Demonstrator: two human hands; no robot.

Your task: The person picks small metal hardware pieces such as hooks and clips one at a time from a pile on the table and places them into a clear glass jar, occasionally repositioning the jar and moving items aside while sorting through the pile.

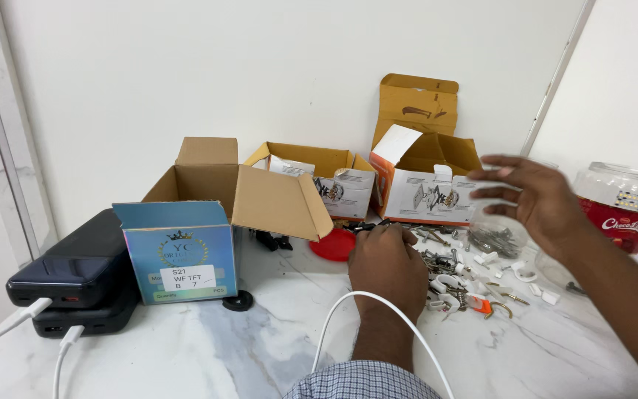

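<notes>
On the white marbled tabletop (208,347), the left hand (385,267) rests knuckles-up at the near edge of a scattered heap of metal screws and white plastic cable clips (458,275); its fingers are curled down and inward, their tips hidden, so I cannot tell whether they pinch anything. The right hand (537,196) hangs blurred in the air above the far right part of the heap, fingers spread open and holding nothing, just in front of a small clear plastic container of screws (498,235). A round red plastic lid (333,244) lies just left of the left hand. Behind the heap stand two open orange-and-white cardboard boxes (430,177), with an open plain brown cardboard box (241,192) further left and a small pale blue box (180,251) in front of it. Two black power banks (75,273) sit stacked at the far left, white cables (9,325) plugged in. A clear plastic jar with a red label (624,205) stands at the right edge.
</notes>
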